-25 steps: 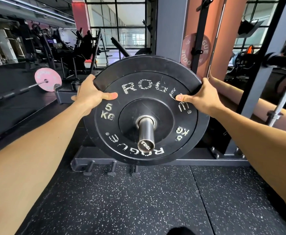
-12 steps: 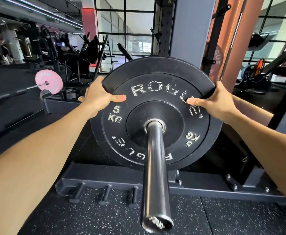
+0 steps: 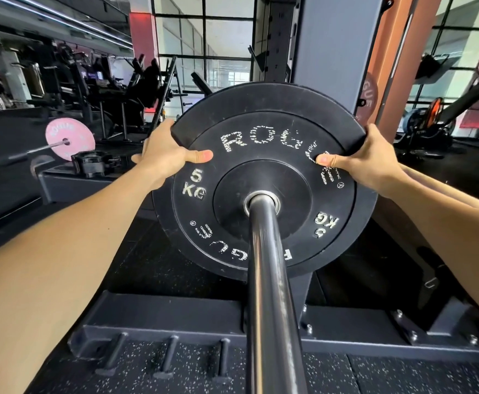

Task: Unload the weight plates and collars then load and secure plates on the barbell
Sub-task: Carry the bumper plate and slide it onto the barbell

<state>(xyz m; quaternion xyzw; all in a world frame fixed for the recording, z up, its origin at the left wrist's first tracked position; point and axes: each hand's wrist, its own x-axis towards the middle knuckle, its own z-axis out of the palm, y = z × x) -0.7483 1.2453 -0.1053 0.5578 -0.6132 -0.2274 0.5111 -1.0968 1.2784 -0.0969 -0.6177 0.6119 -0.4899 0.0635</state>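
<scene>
Nearest my headset, the barbell sleeve (image 3: 269, 294) runs away from me, threaded through the hub of a black 5 kg plate (image 3: 264, 180) that stands upright on it, part-way along and well clear of the sleeve's near end. I read this as the loading leg of the job: the plate needs seating further in, and no collar is on the sleeve yet.

My left hand (image 3: 164, 152) clamps the plate's upper left rim, thumb flat on the lettered face, fingers wrapped behind the edge. My right hand (image 3: 372, 157) mirrors it on the upper right rim with the same pinch. Taking both sides at matching height should keep the plate square to the sleeve, so the hub does not bind as it slides.

Below the plate, three short pegs (image 3: 170, 356) jut from the rack base (image 3: 161, 317) onto the speckled rubber floor (image 3: 403, 376).

Further out to the left, a black collar (image 3: 93, 162) rests on a frame rail, presumably parked within reach for securing the load. Just past it, a pink plate (image 3: 70, 139) sits on another bar.
</scene>
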